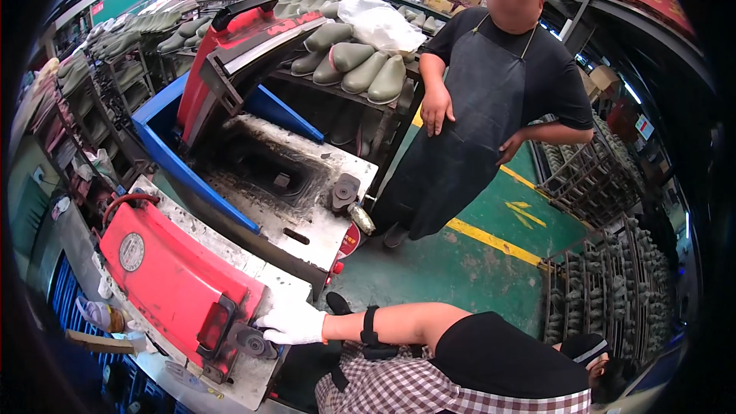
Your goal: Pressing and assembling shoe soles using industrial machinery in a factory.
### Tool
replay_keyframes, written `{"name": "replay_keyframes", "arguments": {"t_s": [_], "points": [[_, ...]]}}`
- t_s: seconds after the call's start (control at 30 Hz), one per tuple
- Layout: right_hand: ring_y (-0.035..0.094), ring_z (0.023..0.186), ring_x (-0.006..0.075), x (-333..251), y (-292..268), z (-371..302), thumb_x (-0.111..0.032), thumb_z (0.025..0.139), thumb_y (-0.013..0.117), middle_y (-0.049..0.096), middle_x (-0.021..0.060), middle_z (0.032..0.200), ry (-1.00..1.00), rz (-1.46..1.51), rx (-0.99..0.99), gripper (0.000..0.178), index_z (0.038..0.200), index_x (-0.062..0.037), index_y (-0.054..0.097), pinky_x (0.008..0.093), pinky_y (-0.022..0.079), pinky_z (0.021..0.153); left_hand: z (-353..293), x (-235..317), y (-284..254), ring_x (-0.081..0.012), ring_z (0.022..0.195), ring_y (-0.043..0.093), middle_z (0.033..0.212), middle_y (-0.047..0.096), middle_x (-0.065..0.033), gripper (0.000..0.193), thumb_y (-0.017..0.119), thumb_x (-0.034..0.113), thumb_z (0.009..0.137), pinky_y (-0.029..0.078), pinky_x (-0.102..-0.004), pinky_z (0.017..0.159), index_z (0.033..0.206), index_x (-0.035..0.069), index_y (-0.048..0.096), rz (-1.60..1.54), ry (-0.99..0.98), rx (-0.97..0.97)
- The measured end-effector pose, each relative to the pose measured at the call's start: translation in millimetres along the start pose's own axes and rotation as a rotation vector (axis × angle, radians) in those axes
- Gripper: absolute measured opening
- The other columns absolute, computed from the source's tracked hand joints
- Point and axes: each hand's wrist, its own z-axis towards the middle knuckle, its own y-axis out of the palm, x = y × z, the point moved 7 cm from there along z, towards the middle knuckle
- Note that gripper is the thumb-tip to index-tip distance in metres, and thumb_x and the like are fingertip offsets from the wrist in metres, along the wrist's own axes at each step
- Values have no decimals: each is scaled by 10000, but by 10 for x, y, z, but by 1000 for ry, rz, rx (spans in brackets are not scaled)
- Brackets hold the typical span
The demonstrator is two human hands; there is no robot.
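Note:
My right hand (295, 324), in a white knit glove, reaches in from the lower right. Its fingers are stretched out over the metal plate, beside a dark grey knob (252, 340) at the near end of a lowered red machine cover (172, 261); it seems to hold nothing, though the fingertips partly hide against the plate. A black band (369, 327) circles that wrist. Farther off, a second red cover (207, 80) stands raised over a dark, grimy recess (268, 169), with a similar grey knob (345, 190) at its corner. My left hand is out of view.
A co-worker (487, 100) in a dark apron stands across the machine. Grey-green shoe-shaped pieces (360, 69) and a white plastic bag (379, 21) lie on the rack behind. Loaded racks (613, 291) line the right, beside the green floor (468, 261). Blue side walls (192, 180) flank the raised cover.

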Motion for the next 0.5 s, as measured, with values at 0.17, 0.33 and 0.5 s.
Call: {"name": "replay_keyframes", "arguments": {"t_s": [0.17, 0.33, 0.5], "points": [[625, 1059, 368, 0, -49, -10, -382, 964, 627, 688, 147, 992, -1, -7, 20, 382, 1260, -159, 720, 513, 455, 1022, 24, -41, 123, -341, 859, 715, 965, 729, -163, 258, 445, 102, 1038, 579, -438, 821, 1035, 24, 691, -55, -55, -118], [641, 1068, 372, 53, 5, -23, -407, 978, 602, 704, 144, 1005, -12, -29, 62, 388, 1257, -165, 719, 551, 409, 1071, 37, -6, 186, -327, 886, 718, 975, 735, -160, 249, 445, 86, 1034, 573, -412, 837, 1056, 20, 684, -66, -45, -212], [647, 1094, 390, 73, 9, -10, -433, 1000, 556, 725, 152, 1029, 8, -16, -4, 408, 1270, -171, 712, 598, 334, 1151, 30, -1, 213, -313, 913, 720, 984, 740, -156, 242, 445, 70, 1030, 568, -385, 853, 1076, 16, 676, -75, -38, -308]]}}
